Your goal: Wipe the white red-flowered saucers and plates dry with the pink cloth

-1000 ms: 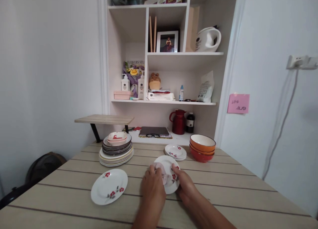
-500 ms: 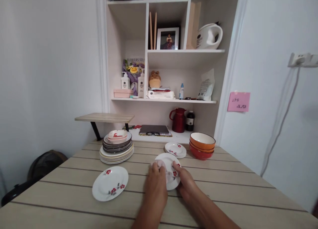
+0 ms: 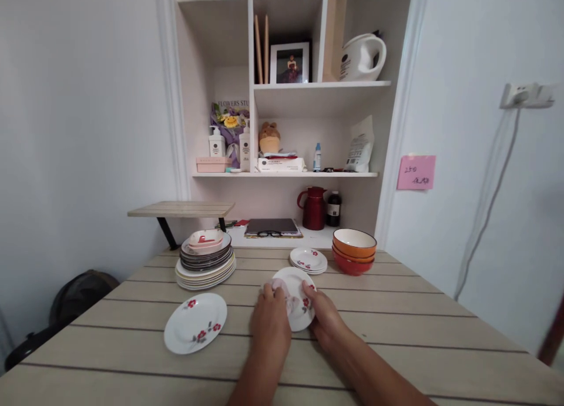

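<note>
A white plate with red flowers (image 3: 296,281) is tilted up a little over the middle of the table. My right hand (image 3: 322,312) grips its right edge, thumb on top and the other fingers underneath. At the plate's left side my left hand (image 3: 271,312) is closed on a thin pale pink cloth (image 3: 291,303) that lies against the plate's face. Part of the cloth is hidden under those fingers. A matching flowered plate (image 3: 194,324) lies flat to the left. Behind the held plate stands a short stack of similar small plates (image 3: 307,258).
On the left rises a stack of plates (image 3: 206,268) topped by small pink dishes (image 3: 205,239), beside a raised wooden shelf (image 3: 180,208). Orange and red bowls (image 3: 353,253) are nested at the right. Farther back are a red jug (image 3: 314,209) and a dark laptop-like slab (image 3: 272,226).
The whole view has shifted slightly. My left hand has slid a little with the cloth along the plate's left side. My right hand keeps its hold on the plate.
</note>
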### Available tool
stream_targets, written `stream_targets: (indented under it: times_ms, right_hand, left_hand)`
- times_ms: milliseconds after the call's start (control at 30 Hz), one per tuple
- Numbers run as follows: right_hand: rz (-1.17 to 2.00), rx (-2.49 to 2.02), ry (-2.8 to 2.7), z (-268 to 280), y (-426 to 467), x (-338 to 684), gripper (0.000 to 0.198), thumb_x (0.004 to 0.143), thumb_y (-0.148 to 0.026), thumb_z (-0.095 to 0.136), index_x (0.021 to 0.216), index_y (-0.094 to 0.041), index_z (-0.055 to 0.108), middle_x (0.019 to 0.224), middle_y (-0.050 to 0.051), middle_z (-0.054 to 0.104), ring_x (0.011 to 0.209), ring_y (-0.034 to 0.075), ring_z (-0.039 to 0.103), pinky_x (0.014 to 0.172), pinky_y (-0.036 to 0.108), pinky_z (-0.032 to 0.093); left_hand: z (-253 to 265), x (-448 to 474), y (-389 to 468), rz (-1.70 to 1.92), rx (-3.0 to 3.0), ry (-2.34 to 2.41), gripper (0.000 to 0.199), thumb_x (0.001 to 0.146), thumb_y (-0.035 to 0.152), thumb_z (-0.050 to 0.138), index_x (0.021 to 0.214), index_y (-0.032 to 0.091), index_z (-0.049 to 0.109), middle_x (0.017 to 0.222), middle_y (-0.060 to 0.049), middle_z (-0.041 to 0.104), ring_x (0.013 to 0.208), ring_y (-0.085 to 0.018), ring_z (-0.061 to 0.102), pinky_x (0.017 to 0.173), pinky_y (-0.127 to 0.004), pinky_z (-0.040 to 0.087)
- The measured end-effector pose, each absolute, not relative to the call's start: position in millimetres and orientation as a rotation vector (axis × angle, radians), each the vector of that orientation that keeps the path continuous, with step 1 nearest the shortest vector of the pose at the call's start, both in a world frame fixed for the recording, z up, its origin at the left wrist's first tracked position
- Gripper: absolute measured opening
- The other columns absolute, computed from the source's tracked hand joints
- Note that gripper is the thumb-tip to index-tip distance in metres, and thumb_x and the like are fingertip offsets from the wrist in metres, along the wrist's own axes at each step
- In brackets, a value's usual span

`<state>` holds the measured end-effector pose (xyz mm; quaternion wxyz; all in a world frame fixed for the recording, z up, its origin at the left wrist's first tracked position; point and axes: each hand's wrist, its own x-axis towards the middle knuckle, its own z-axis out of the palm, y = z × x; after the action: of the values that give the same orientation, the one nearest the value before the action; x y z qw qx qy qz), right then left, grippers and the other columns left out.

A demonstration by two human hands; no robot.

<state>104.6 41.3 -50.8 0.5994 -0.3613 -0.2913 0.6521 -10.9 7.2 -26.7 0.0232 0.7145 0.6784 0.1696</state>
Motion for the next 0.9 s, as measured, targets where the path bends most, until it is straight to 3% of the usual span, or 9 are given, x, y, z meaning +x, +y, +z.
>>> stream_targets:
  times_ms: [300, 567, 900]
  right_hand:
    - [1.527, -0.858, -0.628, -50.5, 42.2, 106.7, 0.022, 0.085, -0.033, 0.062, 0.088, -0.012, 0.067, 0.069, 0.008, 0.076, 0.058, 0.019, 0.069, 0.057, 0.028, 0.053]
    - [1.522, -0.859, -0.565, -44.7, 37.8, 105.5, 0.016, 0.086, -0.030, 0.061, 0.087, -0.014, 0.066, 0.066, 0.005, 0.074, 0.053, 0.017, 0.065, 0.053, 0.026, 0.050]
    - [1.541, -0.896, -0.459, -39.6, 38.5, 106.9, 0.014, 0.089, -0.026, 0.057, 0.087, -0.014, 0.065, 0.064, 0.004, 0.074, 0.053, 0.016, 0.065, 0.054, 0.026, 0.052]
  left_hand:
    - [-27.9, -4.4, 5.1, 0.514, 2.248, 2.023, 0.043, 0.088, 0.006, 0.041, 0.126, 0.021, 0.053, 0.131, -0.011, 0.045, 0.116, -0.024, 0.046, 0.095, -0.034, 0.040]
    - [-36.8, -6.3, 6.9, 0.595, 2.322, 2.027, 0.040, 0.090, 0.008, 0.038, 0.124, 0.020, 0.054, 0.124, -0.013, 0.047, 0.109, -0.025, 0.049, 0.090, -0.035, 0.042]
    - [-37.2, -7.6, 5.9, 0.639, 2.364, 1.972, 0.040, 0.089, 0.008, 0.041, 0.125, 0.019, 0.053, 0.130, -0.013, 0.045, 0.111, -0.024, 0.049, 0.090, -0.033, 0.042]
